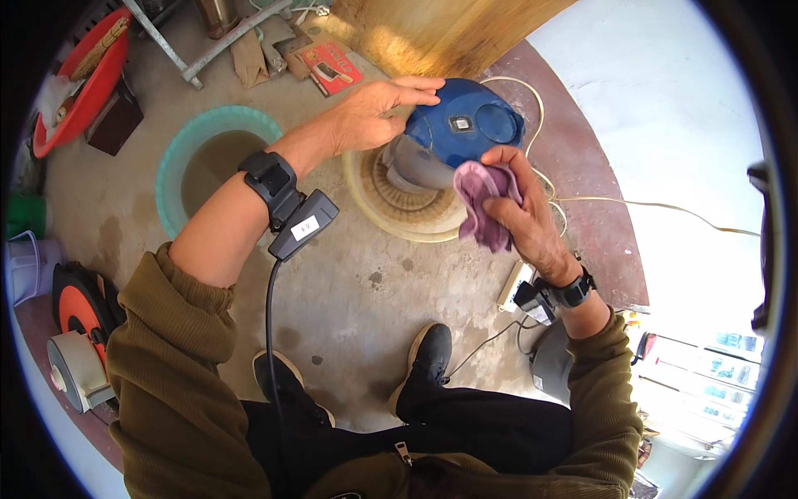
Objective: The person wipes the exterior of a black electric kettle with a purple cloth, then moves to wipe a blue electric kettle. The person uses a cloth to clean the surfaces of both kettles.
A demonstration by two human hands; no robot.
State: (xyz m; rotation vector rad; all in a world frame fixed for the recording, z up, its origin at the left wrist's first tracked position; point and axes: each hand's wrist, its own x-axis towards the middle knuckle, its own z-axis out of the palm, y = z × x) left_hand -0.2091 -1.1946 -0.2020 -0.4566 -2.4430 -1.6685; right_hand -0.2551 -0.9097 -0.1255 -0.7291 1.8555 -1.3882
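Note:
My left hand [370, 115] reaches to the left edge of a blue rounded appliance [455, 140]. Its fingers are stretched out and touch the blue surface. The appliance has a small square label and a round recess on top; its exact kind I cannot make out. Below it shows a greyish, partly see-through part [416, 165], over a round yellowish basin [370, 204] with a ribbed inside. My right hand [528, 212] is closed on a crumpled purple cloth [485, 200], next to the lower right side of the appliance.
A turquoise basin [173, 154] of murky water stands on the concrete floor at the left. Beyond lie a red booklet [330, 68] and a wooden panel [432, 37]. A white cord [648, 202] runs rightward; a power strip [515, 287] lies near my right wrist. A red basin [106, 75] is far left.

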